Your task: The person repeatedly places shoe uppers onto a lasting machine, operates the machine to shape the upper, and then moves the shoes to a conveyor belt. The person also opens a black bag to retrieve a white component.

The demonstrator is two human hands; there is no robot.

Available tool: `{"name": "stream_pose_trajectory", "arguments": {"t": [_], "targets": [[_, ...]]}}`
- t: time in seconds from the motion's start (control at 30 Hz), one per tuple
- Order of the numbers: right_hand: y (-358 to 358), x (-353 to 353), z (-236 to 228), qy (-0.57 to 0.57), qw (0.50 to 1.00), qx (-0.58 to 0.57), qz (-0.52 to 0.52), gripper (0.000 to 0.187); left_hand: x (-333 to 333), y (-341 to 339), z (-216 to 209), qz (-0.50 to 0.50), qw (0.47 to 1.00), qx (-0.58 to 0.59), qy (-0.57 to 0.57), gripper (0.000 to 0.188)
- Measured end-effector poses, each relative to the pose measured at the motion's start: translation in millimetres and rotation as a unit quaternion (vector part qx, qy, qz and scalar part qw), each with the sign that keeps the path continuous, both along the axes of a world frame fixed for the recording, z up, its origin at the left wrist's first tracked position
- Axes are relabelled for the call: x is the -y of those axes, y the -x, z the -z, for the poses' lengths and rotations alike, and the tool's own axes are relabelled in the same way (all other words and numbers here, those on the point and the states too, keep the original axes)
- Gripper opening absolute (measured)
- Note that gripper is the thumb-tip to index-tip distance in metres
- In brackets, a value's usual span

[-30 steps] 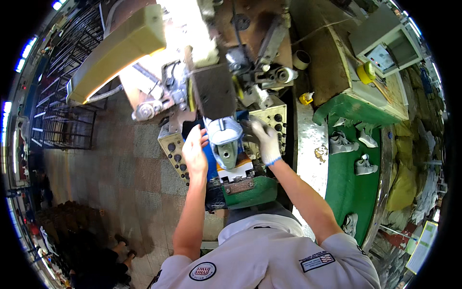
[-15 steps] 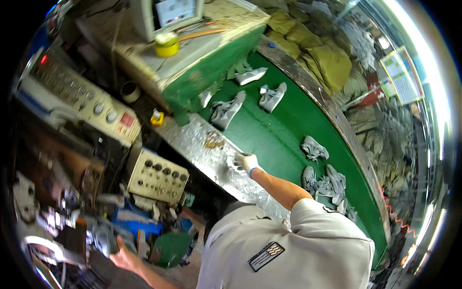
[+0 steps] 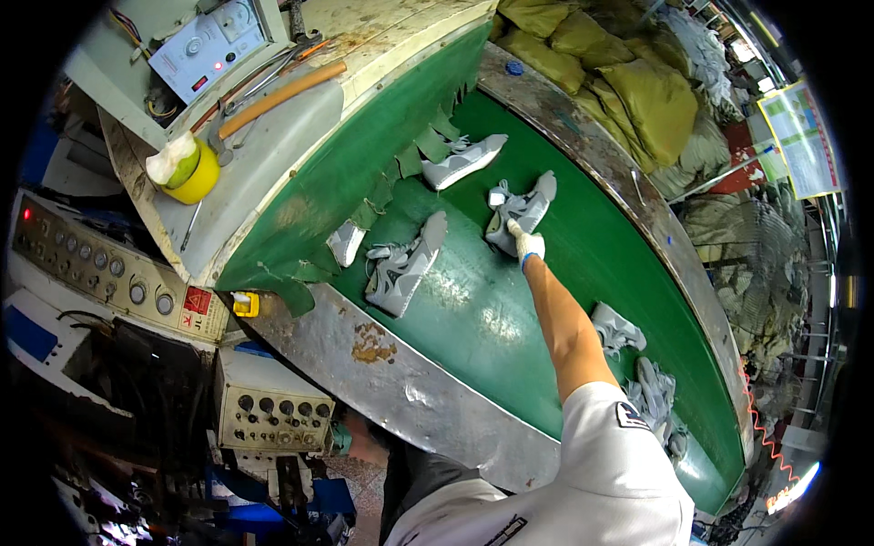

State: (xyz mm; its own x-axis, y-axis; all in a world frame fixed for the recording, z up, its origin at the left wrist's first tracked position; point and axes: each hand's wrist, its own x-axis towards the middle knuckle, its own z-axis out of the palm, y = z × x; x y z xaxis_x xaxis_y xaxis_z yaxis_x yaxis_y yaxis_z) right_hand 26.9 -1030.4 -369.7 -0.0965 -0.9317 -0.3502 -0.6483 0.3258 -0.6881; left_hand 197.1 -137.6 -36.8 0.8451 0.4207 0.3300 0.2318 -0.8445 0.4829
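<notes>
One white-gloved right hand (image 3: 530, 246) had crossed onto the broad, smooth green conveyor belt (image 3: 510, 309) when I checked my remote feed; half a second earlier I had seen it above the dull silver metal ledge (image 3: 428, 400) along the belt's near edge, well apart from any shoe. Now it touched a slim, low-cut grey lace-up shoe (image 3: 526, 205), which I took to mean that this piece had become the one being handled. The hand's fingers (image 3: 513, 227) lay against the shoe's nearer end; whether they had closed on it, I could not tell. The left hand was out of my view.

That shoe lay on the belt, closer to its far edge than to its near one, toe pointing toward the far edge. Its upper looked soft and probably textile, in two tones of grey, with paler laces bunched at one side. The glove hid part of its heel.
</notes>
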Motion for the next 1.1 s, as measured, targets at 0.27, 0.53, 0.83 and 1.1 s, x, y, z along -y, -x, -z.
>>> {"name": "stream_pose_trajectory", "arguments": {"t": [0.27, 0.53, 0.83, 1.1], "targets": [[0.4, -20.6, -32.8, -0.180, 0.862, 0.472, 0.029, 0.055, -14.5, -0.6, 4.8, -0.025, 1.000, -0.004, 0.016, 0.033], [-8.4, -317.5, -192.0, -0.484, 0.436, 0.756, -0.061, 0.063, -61.7, 26.3, 9.0, -0.068, 0.989, 0.024, 0.132, 0.036], [-111.8, -534.6, -307.1, -0.564, 0.513, 0.583, -0.281, 0.062, -37.5, 28.4, -23.1, 0.071, 0.949, 0.087, 0.295, 0.036], [-145.4, -670.0, -340.8, -0.541, 0.529, 0.448, -0.475, 0.070, -154.8, 67.3, -34.1, 0.135, 0.873, -0.113, 0.455, 0.071]]}}
